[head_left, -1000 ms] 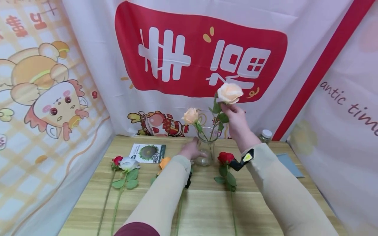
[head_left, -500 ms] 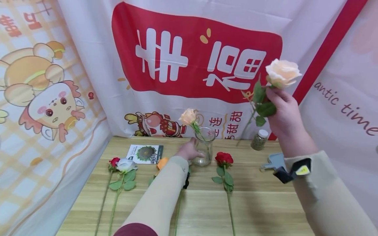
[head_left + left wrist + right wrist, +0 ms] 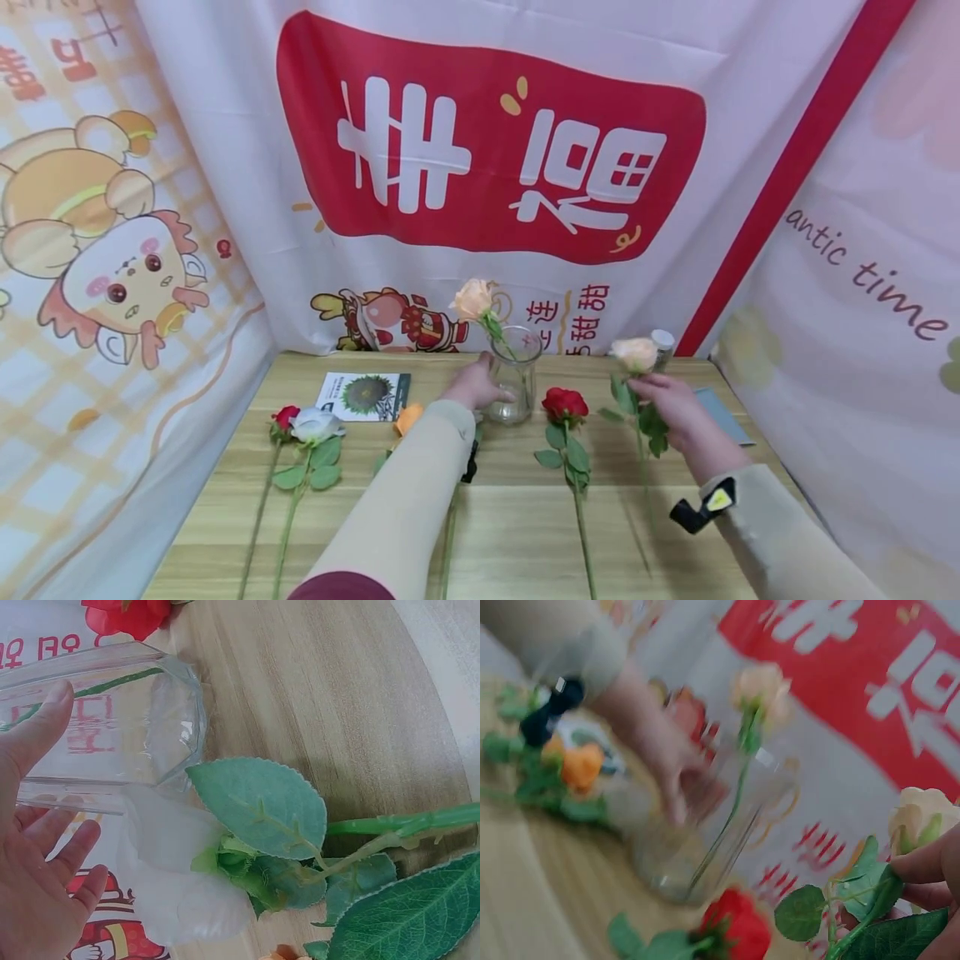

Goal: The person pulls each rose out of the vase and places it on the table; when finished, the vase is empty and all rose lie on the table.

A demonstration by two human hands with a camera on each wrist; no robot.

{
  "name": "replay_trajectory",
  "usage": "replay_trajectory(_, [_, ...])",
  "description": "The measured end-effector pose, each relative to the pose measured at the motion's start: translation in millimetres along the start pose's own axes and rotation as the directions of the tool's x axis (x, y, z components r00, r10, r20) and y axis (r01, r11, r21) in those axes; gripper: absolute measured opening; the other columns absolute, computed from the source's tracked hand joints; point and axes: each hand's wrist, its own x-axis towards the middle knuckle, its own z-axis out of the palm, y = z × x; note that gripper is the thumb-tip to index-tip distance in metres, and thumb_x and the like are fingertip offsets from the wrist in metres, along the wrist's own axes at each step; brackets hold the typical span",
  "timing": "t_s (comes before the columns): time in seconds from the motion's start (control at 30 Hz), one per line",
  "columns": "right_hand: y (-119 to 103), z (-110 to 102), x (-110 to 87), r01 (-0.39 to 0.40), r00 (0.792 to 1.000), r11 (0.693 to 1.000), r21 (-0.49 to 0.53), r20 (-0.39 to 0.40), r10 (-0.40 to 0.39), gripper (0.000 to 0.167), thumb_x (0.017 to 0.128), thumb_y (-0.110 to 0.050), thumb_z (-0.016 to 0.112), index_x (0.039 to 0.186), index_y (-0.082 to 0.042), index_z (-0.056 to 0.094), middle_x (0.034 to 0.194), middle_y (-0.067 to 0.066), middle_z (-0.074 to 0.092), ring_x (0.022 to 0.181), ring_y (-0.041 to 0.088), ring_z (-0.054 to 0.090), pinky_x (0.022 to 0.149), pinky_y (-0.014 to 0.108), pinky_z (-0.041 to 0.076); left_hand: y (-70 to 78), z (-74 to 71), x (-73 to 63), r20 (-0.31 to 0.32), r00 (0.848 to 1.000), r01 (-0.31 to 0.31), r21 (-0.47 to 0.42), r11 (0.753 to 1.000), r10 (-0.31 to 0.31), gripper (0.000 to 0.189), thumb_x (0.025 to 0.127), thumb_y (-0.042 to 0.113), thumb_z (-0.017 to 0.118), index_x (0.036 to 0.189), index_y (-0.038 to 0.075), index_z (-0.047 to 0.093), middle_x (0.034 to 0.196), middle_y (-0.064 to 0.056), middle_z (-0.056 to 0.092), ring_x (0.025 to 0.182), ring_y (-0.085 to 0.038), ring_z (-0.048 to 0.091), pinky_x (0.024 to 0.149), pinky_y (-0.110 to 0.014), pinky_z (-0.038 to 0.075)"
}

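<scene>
My left hand [image 3: 471, 385] grips the clear glass vase [image 3: 522, 385] low on its side, thumb and fingers on opposite faces of the glass. One peach rose [image 3: 474, 298] leans left out of the vase, its green stem visible through the glass. On the right, my right hand [image 3: 678, 410] pinches a second peach rose [image 3: 634, 355] just below the bloom, and its stem hangs down over the table. Between vase and right hand lies a red rose [image 3: 566, 406]. In the left wrist view a white rose [image 3: 187, 877] lies beside the vase base; my left sleeve hides it in the head view.
At left lie a small red rose [image 3: 285, 418] and a white rose [image 3: 317, 427]. An orange rose [image 3: 408, 418] shows beside my left sleeve. A sunflower-pictured card [image 3: 363, 396] lies behind them. A lidded jar [image 3: 662, 343] and a blue-grey object [image 3: 724, 417] are at back right.
My right hand has lifted the second peach rose out of the vase, swung it right, then lowered it over the table's right side. My left hand stays on the vase.
</scene>
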Motion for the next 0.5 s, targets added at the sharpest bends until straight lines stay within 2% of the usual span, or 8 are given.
replay_trajectory(0.1, [36, 7, 16.4, -0.073, 0.997, 0.989, -0.132, -0.024, 0.07, 0.045, 0.101, -0.029, 0.057, 0.131, 0.005, 0.055, 0.119, 0.018, 0.057, 0.102, 0.028, 0.057, 0.087, 0.042, 0.051, -2.0, -0.9, 1.3, -0.005, 1.0, -0.005, 0.001, 1.0, 0.005, 0.099, 0.074, 0.036, 0.087, 0.153, 0.016, 0.031, 0.151, -0.008, 0.044, 0.131, -0.035, 0.045, 0.107, -0.048, 0.037])
replay_trajectory(0.2, [66, 11, 29.6, -0.106, 0.994, 0.973, -0.205, -0.041, 0.1, 0.036, 0.1, -0.028, 0.057, 0.116, 0.004, 0.062, 0.119, 0.021, 0.057, 0.11, 0.036, 0.051, 0.092, 0.048, 0.044, -1.6, -1.3, 0.4, 0.0, 1.0, 0.005, -0.013, 1.0, -0.005, 0.103, 0.072, 0.038, 0.088, 0.155, 0.017, 0.029, 0.152, -0.008, 0.042, 0.132, -0.035, 0.044, 0.107, -0.049, 0.038])
replay_trajectory(0.33, [95, 12, 39.7, -0.108, 0.993, 0.961, -0.253, -0.081, 0.09, 0.023, 0.098, -0.017, 0.058, 0.099, 0.005, 0.064, 0.101, 0.017, 0.059, 0.099, 0.033, 0.052, 0.085, 0.044, 0.043, -0.5, -0.2, -2.3, 0.012, 1.0, 0.017, -0.037, 0.999, -0.016, 0.108, 0.071, 0.038, 0.088, 0.157, 0.019, 0.025, 0.153, -0.009, 0.041, 0.132, -0.035, 0.044, 0.106, -0.05, 0.039])
replay_trajectory(0.43, [108, 12, 43.7, -0.103, 0.993, 0.959, -0.266, -0.087, 0.082, 0.021, 0.097, -0.012, 0.057, 0.095, 0.008, 0.063, 0.092, 0.012, 0.058, 0.09, 0.027, 0.053, 0.078, 0.039, 0.043, -1.7, 0.9, -1.9, 0.005, 1.0, 0.005, -0.034, 0.999, -0.005, 0.106, 0.072, 0.037, 0.088, 0.156, 0.02, 0.027, 0.151, -0.01, 0.043, 0.13, -0.035, 0.046, 0.106, -0.049, 0.039])
replay_trajectory(0.5, [113, 11, 45.7, -0.101, 0.993, 0.959, -0.263, -0.083, 0.082, 0.021, 0.096, -0.01, 0.057, 0.097, 0.01, 0.064, 0.092, 0.012, 0.06, 0.089, 0.026, 0.054, 0.078, 0.038, 0.045, -3.0, 0.7, -1.1, -0.005, 1.0, -0.001, -0.026, 1.0, 0.001, 0.104, 0.071, 0.038, 0.088, 0.155, 0.02, 0.029, 0.149, -0.012, 0.045, 0.129, -0.035, 0.047, 0.105, -0.049, 0.04])
